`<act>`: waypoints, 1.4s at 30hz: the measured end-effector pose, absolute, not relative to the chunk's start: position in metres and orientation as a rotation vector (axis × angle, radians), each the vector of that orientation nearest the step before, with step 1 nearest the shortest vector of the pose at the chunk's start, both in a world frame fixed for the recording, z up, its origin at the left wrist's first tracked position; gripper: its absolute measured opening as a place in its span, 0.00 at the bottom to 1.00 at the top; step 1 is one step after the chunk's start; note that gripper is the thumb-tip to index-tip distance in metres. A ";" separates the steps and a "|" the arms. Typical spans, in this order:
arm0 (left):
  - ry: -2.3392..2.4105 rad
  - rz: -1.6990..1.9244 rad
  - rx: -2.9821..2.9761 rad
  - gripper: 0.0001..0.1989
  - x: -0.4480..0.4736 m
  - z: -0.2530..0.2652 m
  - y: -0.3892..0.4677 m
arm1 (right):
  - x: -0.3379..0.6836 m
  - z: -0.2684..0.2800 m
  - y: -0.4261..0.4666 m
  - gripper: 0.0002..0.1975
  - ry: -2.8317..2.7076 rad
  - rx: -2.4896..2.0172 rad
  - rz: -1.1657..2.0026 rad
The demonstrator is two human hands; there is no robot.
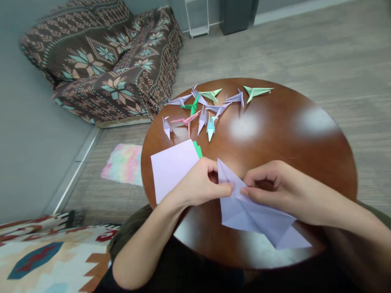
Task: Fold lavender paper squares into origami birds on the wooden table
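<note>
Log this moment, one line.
left hand: pinching creased lilac origami paper | right hand: pinching same paper | folded cranes: far side, wooden table

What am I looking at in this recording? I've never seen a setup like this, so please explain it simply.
There is no machine here, only a person's bare hands. The single picture comes from a camera worn on the person's head, looking forward and down.

The left hand and right hand both grip a creased lavender sheet between thumb and fingers, over the near part of a round brown table.

Beside the left forearm lies a paper stack, lavender on top, with green showing at one edge. Farther back sit folded paper figures in lavender, greens, pink and light blue.

Beyond the table are a seat with a patterned cover and, on the floor, a pastel rug.
</note>
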State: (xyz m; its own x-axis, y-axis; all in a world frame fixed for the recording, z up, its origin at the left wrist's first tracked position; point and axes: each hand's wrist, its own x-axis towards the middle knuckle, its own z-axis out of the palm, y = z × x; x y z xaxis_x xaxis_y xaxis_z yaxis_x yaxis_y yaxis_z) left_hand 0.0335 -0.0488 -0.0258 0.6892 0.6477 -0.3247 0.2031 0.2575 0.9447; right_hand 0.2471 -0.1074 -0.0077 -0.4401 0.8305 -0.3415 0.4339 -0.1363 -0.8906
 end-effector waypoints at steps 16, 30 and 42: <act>0.910 0.422 1.445 0.02 0.019 -0.023 -0.031 | 0.247 -0.007 -0.111 0.13 -2.013 -1.402 1.565; 0.737 0.383 1.246 0.07 0.028 -0.023 -0.045 | 0.246 -0.006 -0.113 0.13 -1.779 -1.475 1.494; 0.729 0.416 1.334 0.08 0.027 -0.024 -0.042 | 0.248 -0.012 -0.106 0.14 -1.668 -1.443 1.561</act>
State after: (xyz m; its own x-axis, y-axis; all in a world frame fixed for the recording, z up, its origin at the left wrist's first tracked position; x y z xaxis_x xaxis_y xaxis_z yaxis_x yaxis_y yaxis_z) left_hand 0.0267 -0.0420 -0.0242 0.7150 0.6574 -0.2380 0.1299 0.2096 0.9691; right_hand 0.2479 -0.1063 -0.0125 -0.3619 0.8737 -0.3251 0.3818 -0.1792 -0.9067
